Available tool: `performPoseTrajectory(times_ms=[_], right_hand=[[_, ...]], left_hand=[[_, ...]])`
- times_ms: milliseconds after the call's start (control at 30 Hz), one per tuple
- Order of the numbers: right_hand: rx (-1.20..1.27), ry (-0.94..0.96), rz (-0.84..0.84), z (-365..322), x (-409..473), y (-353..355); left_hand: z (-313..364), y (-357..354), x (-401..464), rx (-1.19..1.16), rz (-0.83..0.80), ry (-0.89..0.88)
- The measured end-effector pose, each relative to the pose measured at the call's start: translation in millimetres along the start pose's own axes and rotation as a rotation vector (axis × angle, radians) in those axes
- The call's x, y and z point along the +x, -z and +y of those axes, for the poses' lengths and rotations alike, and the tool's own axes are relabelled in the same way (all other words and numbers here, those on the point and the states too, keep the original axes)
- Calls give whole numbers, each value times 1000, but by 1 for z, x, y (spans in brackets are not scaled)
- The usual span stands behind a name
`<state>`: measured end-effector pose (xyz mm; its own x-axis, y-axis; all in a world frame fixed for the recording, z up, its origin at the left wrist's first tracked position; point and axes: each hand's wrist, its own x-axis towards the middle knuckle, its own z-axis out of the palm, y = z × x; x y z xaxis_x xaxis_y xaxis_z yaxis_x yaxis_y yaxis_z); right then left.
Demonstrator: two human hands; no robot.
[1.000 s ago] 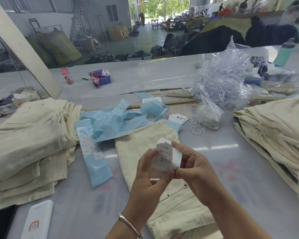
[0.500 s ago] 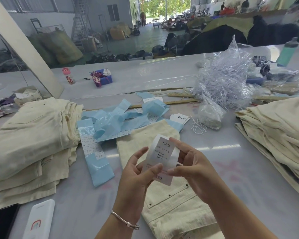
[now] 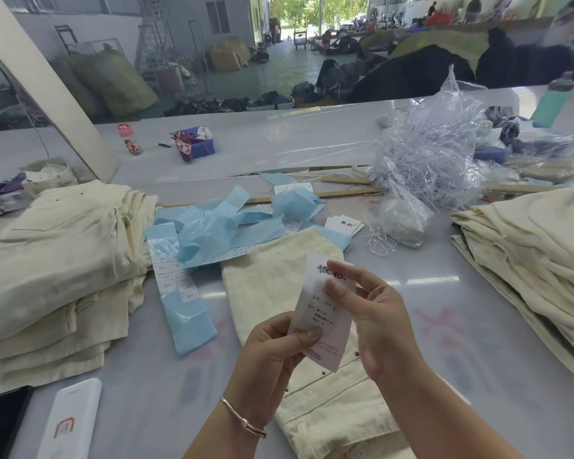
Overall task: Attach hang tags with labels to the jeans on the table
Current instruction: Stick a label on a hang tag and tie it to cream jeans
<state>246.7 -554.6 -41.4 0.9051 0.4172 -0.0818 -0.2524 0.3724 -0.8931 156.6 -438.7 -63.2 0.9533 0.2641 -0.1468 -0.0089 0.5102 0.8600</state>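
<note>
So both hands are up over the jeans (image 3: 272,286) lying lower middle of the frame on the counter (image 3: 444,326). The left hand (image 3: 272,346) has its grip pinched on the bottom edge of the white hang tag (image 3: 322,313), thumb on the front. The right hand (image 3: 371,313) presses its fingers on the tag's upper part. Blue label strips (image 3: 219,226) sit just behind, folded jeans stacks left (image 3: 57,253) and right (image 3: 527,253).
</note>
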Motion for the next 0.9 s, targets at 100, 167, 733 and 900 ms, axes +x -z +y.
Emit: performPoseTrajectory(times_ms=[100,167,733,900], right_hand=[[41,25,45,1,-1,-3],[43,31,67,2,-2,-4],[-378,258,153,11,27,28],[-368,219,138,12,44,49]], left_hand=[[0,1,4,15,-29,29],[0,2,6,23,-44,38],[-18,-26,39,296,150,-111],[-30,-48,75,222,133,-28]])
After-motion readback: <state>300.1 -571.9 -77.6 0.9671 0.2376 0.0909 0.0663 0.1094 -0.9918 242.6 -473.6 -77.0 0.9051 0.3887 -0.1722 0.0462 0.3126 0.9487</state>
